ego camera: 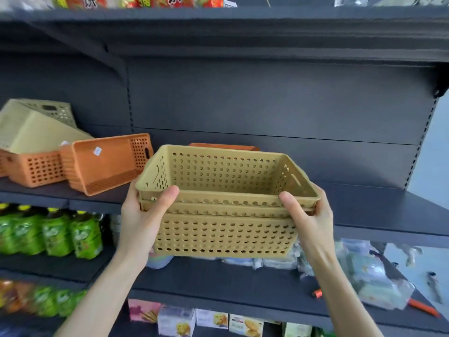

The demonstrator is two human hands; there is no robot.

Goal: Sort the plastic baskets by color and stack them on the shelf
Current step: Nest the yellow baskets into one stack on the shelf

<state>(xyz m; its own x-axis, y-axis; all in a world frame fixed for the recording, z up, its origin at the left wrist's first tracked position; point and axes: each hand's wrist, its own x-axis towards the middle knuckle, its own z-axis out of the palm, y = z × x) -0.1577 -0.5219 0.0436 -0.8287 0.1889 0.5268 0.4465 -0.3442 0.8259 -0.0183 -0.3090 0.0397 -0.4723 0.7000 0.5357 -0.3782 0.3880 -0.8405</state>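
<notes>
I hold a nested stack of tan perforated baskets [223,205] in front of the dark shelf [379,205], level with its front edge. My left hand [143,215] grips the stack's left end, thumb over the rim. My right hand [308,215] grips the right end the same way. On the shelf to the left an orange basket [104,164] lies tipped on its side. Further left, another orange basket [34,166] stands with a cream basket [36,127] tilted on top. Part of one more orange basket [223,146] shows behind the tan stack.
The shelf's right half behind the stack is bare dark board. An upper shelf [218,15] carries snack packets. Green bottles [48,232] stand lower left, plastic-wrapped goods [364,268] lower right, and boxed snacks [211,319] at the bottom.
</notes>
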